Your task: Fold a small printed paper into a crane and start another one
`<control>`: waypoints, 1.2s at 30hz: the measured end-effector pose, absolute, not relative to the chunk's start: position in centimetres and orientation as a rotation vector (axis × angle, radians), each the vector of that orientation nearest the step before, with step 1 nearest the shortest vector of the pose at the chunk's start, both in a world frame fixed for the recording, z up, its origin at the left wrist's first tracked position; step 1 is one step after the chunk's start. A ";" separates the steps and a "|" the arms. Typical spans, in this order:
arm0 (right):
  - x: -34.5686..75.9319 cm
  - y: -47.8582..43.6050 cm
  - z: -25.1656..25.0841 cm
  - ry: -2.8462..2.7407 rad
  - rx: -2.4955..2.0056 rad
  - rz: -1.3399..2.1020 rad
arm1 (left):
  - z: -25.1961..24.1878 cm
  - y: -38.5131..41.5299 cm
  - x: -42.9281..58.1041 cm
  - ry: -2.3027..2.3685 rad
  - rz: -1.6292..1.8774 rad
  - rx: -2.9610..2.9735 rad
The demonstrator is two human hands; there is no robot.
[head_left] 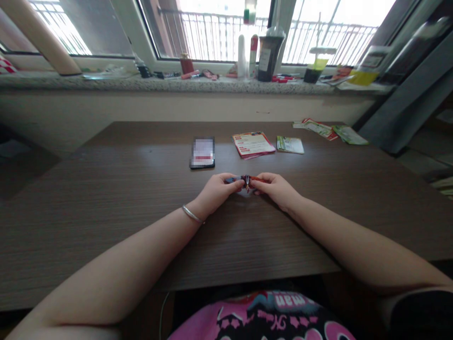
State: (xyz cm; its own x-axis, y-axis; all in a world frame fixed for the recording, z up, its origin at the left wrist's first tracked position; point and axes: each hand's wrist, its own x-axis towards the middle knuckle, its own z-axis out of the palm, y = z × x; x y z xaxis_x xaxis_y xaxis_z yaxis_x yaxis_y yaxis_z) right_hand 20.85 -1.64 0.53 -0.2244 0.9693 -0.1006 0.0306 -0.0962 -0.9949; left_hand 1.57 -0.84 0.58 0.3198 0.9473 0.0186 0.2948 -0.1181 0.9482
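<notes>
Over the middle of the table, both my hands pinch a small crinkled packet (247,182), dark with red and blue parts. My left hand (225,185), a silver bangle on its wrist, grips the packet's left end between thumb and fingers. At the other end, my right hand (272,185) has its thumb and fingers closed on the red part. The fingertips nearly meet at the packet's centre and hide much of it, so its contents cannot be made out.
Beyond my left hand lies a phone (203,153) with a blurred screen. A stack of printed red-edged cards (253,144) and a smaller green-and-white stack (290,145) lie behind my right hand. Flat packets (320,129) are at the back right. Bottles and cups line the windowsill (219,86).
</notes>
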 end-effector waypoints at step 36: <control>21.0 -1.5 1.5 -0.825 -0.958 1.922 | 1.0 -0.5 1.5 0.692 0.813 0.860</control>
State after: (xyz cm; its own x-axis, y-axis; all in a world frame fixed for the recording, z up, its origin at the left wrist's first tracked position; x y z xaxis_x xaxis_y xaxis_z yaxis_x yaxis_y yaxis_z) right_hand 20.98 -1.52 1.50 -0.3775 0.8718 -0.3122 -0.3740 -0.4520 -0.8098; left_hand 1.51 -0.54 1.00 0.5142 0.8349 -0.1963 -0.3272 0.4026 0.8549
